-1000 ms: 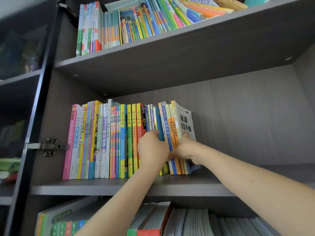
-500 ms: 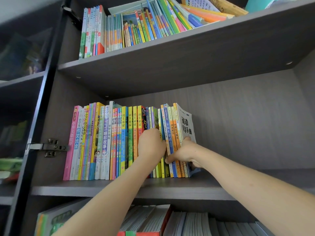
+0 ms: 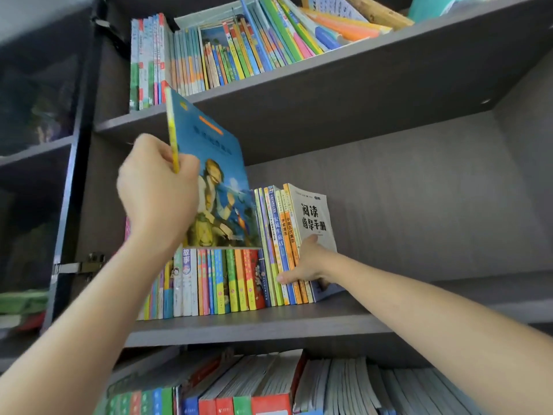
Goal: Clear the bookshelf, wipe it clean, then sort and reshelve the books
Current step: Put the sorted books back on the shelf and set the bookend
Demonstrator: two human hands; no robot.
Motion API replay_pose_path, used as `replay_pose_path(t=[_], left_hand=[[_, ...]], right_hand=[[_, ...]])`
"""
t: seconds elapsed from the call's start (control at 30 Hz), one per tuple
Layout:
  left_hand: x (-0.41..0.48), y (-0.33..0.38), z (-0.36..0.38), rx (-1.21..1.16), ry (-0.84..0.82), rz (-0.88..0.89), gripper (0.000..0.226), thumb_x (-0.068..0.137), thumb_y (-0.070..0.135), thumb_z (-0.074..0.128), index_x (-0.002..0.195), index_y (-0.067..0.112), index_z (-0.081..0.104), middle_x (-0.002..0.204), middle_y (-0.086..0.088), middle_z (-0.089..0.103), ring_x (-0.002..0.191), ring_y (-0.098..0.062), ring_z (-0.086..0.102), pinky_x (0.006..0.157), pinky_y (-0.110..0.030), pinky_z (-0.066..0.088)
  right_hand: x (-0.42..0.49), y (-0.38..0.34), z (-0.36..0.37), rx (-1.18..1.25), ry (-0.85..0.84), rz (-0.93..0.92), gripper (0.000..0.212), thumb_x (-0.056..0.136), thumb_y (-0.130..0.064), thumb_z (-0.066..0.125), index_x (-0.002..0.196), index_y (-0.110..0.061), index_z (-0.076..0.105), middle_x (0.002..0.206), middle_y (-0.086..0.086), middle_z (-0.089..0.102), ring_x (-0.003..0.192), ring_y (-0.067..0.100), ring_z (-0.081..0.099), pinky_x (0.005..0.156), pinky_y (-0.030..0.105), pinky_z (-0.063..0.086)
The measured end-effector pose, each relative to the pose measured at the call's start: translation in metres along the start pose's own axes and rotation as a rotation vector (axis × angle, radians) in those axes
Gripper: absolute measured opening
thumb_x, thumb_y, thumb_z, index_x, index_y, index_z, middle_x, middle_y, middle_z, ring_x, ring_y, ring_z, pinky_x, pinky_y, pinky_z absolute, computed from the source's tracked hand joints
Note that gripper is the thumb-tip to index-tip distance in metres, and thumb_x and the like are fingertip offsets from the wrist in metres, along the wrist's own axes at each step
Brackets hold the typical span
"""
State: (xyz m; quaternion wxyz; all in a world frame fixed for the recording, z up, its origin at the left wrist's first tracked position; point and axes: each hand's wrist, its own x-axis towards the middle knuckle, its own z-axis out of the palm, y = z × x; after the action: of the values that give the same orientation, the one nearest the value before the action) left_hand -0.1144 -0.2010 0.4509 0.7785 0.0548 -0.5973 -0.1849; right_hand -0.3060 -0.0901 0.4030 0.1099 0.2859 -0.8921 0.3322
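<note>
Head view, from the left edge across: a metal hinge sits on the dark cabinet upright. Left of centre, the left hand has its fingers curled round the yellow spine of a blue book. It holds the book raised above the row of books, in front of the middle shelf's opening, with the top corner tipped toward the upper left of the frame.

The cover is bright blue with an orange band near the top and a painted figure lower down, and it looks glossy. Being thin and soft-covered, the book should be light and bendy. The spine is its stiffest part, so that is the sound place to take it. Held by a free corner it would likely flop, and the sheen suggests it could slide from a loose pinch.

Below it the colourful thin spines stand upright on the middle shelf. Right of centre, the right hand clasps the end bundle, thumb low across the spines and fingers on the cover of a grey booklet printed with large black characters. Several together will be heavier and apt to fan apart, so a squeeze from both sides suits them.

More books fill the upper shelf and the lower shelf at the bottom of the frame.
</note>
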Motion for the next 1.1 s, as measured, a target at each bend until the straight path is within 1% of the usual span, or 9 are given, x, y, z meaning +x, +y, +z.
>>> replay_pose_path(t=[0.27, 0.47, 0.53, 0.63, 0.7, 0.77, 0.87, 0.97, 1.1], left_hand=[[0.007, 0.015, -0.024, -0.103, -0.002, 0.013, 0.012, 0.088, 0.02, 0.052, 0.086, 0.008, 0.048, 0.068, 0.006, 0.042, 0.062, -0.013, 0.039, 0.05, -0.021, 0.029], [-0.027, 0.037, -0.001, -0.223, -0.097, -0.109, 0.012, 0.094, 0.016, 0.051, 0.089, 0.008, 0.044, 0.072, 0.005, 0.041, 0.06, -0.007, 0.037, 0.049, -0.021, 0.033], [-0.045, 0.047, 0.017, -0.277, -0.143, -0.147, 0.013, 0.096, 0.015, 0.051, 0.089, 0.008, 0.042, 0.075, 0.006, 0.043, 0.067, -0.007, 0.046, 0.049, -0.016, 0.042], [-0.077, 0.058, 0.052, -0.376, -0.218, -0.174, 0.016, 0.096, 0.016, 0.05, 0.085, 0.012, 0.039, 0.082, 0.002, 0.053, 0.079, -0.016, 0.058, 0.065, -0.043, 0.054], [-0.091, 0.064, 0.075, -0.363, -0.25, -0.162, 0.017, 0.096, 0.015, 0.048, 0.084, 0.011, 0.037, 0.082, -0.001, 0.053, 0.071, -0.014, 0.055, 0.061, -0.031, 0.051], [-0.101, 0.066, 0.092, -0.316, -0.291, -0.156, 0.017, 0.097, 0.015, 0.045, 0.084, 0.012, 0.036, 0.084, -0.002, 0.05, 0.068, -0.012, 0.051, 0.054, -0.018, 0.041], [-0.118, 0.058, 0.114, -0.201, -0.438, -0.099, 0.008, 0.096, 0.012, 0.045, 0.101, 0.005, 0.045, 0.102, -0.013, 0.053, 0.091, -0.028, 0.055, 0.074, -0.032, 0.042], [-0.122, 0.047, 0.128, -0.015, -0.563, -0.114, 0.027, 0.096, 0.008, 0.044, 0.122, 0.002, 0.042, 0.12, -0.015, 0.052, 0.107, -0.03, 0.055, 0.089, -0.035, 0.046], [-0.112, 0.032, 0.128, 0.319, -0.666, -0.006, 0.016, 0.099, 0.019, 0.047, 0.113, 0.013, 0.051, 0.106, -0.004, 0.062, 0.092, -0.017, 0.062, 0.07, -0.027, 0.049]], right_hand=[[-0.01, 0.012, -0.009, 0.181, -0.085, -0.011, 0.124, 0.077, -0.036, 0.078, 0.149, -0.007, -0.018, 0.158, 0.014, 0.02, 0.144, 0.031, 0.023, 0.115, 0.047, 0.023], [-0.017, 0.016, -0.037, 0.547, -0.043, 0.05, 0.069, 0.093, -0.036, 0.06, 0.148, -0.017, 0.024, 0.153, 0.013, 0.032, 0.139, 0.033, 0.031, 0.111, 0.054, 0.029], [-0.017, 0.023, -0.05, 0.798, 0.046, 0.106, 0.052, 0.1, -0.036, 0.046, 0.145, -0.015, 0.033, 0.147, 0.018, 0.041, 0.132, 0.037, 0.042, 0.107, 0.056, 0.034], [-0.019, 0.031, -0.062, 1.102, 0.08, 0.112, 0.054, 0.1, -0.052, 0.033, 0.132, -0.012, 0.05, 0.122, 0.017, 0.062, 0.103, 0.031, 0.063, 0.081, 0.045, 0.051], [-0.014, 0.034, -0.068, 1.216, 0.191, 0.107, 0.058, 0.097, -0.058, 0.035, 0.117, -0.011, 0.061, 0.1, 0.013, 0.068, 0.083, 0.025, 0.066, 0.073, 0.037, 0.053], [-0.012, 0.039, -0.07, 1.141, 0.326, 0.111, 0.061, 0.094, -0.061, 0.039, 0.121, -0.01, 0.06, 0.109, 0.013, 0.066, 0.094, 0.026, 0.064, 0.089, 0.04, 0.051], [-0.011, 0.045, -0.064, 0.712, 0.407, 0.119, 0.072, 0.093, -0.059, 0.045, 0.147, -0.012, 0.034, 0.15, 0.011, 0.039, 0.135, 0.028, 0.038, 0.113, 0.04, 0.029], [-0.011, 0.029, -0.044, 0.65, 0.117, 0.1, 0.059, 0.099, -0.054, 0.036, 0.145, -0.018, 0.036, 0.147, 0.008, 0.041, 0.136, 0.026, 0.036, 0.112, 0.04, 0.026], [-0.005, 0.023, -0.035, 0.686, -0.047, 0.197, 0.066, 0.093, -0.063, 0.04, 0.144, -0.021, 0.033, 0.142, 0.014, 0.045, 0.128, 0.037, 0.045, 0.102, 0.06, 0.04]])
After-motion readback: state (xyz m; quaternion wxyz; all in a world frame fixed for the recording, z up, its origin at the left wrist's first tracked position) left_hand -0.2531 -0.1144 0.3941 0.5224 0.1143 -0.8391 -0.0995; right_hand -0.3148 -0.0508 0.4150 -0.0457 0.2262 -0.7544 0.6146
